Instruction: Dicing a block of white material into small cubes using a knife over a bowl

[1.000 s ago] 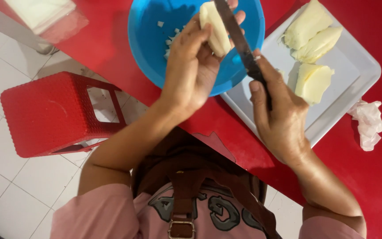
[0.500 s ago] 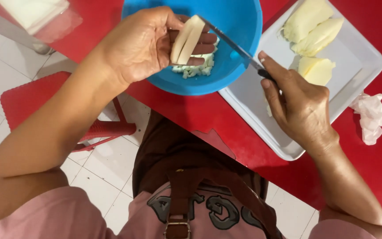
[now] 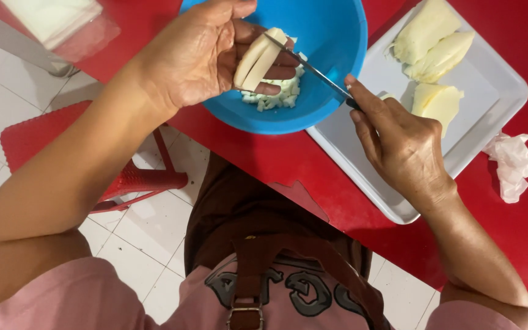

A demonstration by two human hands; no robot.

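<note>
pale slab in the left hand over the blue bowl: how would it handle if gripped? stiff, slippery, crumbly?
The pale slab keeps its shape across the left hand's fingers, so probably fairly stiff. The knife has already slit it lengthwise, and small diced bits lie in the blue bowl, so a hard squeeze may split it. Its smooth, moist-looking surface suggests it could be slippery.

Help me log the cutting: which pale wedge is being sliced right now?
The wedge in the left hand over the blue bowl, with the knife on it. The other wedges lie untouched on the white tray.
</note>
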